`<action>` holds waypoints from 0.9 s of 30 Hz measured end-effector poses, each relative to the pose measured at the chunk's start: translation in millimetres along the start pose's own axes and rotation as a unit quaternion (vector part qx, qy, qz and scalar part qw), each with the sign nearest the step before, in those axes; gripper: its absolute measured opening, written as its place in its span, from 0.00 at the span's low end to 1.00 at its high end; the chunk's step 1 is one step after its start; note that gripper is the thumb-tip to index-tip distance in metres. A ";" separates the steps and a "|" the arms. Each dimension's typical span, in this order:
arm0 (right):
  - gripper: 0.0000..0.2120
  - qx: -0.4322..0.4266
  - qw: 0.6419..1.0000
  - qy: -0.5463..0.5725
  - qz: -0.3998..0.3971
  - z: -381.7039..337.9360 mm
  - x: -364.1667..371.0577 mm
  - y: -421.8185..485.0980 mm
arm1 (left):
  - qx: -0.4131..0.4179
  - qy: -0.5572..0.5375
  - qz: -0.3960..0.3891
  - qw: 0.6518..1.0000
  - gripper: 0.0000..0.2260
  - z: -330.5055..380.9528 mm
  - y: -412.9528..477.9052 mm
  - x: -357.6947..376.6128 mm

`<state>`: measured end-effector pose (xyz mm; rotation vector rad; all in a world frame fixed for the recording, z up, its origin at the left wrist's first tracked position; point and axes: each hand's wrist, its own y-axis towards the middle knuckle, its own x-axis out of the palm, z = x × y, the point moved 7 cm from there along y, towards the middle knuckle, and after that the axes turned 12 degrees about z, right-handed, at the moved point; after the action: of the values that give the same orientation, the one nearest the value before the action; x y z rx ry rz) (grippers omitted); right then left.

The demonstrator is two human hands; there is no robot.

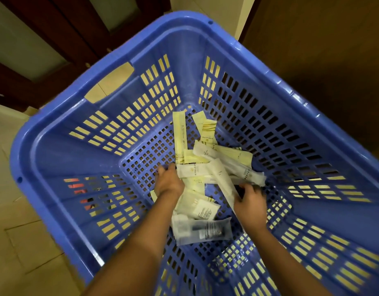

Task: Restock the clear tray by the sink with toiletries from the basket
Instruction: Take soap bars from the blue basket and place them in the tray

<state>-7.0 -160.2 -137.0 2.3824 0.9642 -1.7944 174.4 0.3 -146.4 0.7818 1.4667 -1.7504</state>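
Here, both hands are reached down into the blue basket (pixel 56 150).
The left hand (pixel 168 182) is set at the pile's 9 o'clock, fingers (pixel 163 170) curled on the end of a white sachet (pixel 195 171). The right hand (pixel 251 205), at 4 o'clock, is blurred, so its grip cannot be told. Pale toiletry packets (pixel 207 133) are heaped on the basket floor, their print unreadable.

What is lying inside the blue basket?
The blue basket holds a loose pile of pale toiletry packets, a translucent packet with a dark item, and the left hand and right hand among them. Packets overlap, so whatever lies underneath is hidden.
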 end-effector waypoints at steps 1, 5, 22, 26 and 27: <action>0.14 -0.011 1.000 0.009 0.009 -7.0 -1.5 -0.2 | 0.012 0.010 0.003 1.000 0.22 1.3 3.9 -0.1; 0.14 -0.050 0.998 0.047 0.001 -33.6 -1.3 -3.2 | 0.051 0.045 0.035 0.997 0.23 5.4 11.1 -3.6; 0.13 -0.048 0.986 0.139 -0.080 -73.4 -45.7 -0.7 | -0.269 -0.737 -0.162 0.599 0.03 23.6 -83.3 -32.6; 0.15 -0.001 0.988 0.127 -0.090 -49.4 -42.5 16.9 | -0.238 -0.783 -0.223 0.529 0.13 47.4 -94.2 -37.5; 0.16 0.008 0.988 0.119 -0.099 -40.4 -35.2 19.4 | -0.243 -0.785 -0.229 0.522 0.16 50.7 -93.6 -33.4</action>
<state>31.8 -177.8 -99.1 2.6392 1.2571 -1.6011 115.6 -35.5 -58.6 -1.3976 0.5946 -1.2677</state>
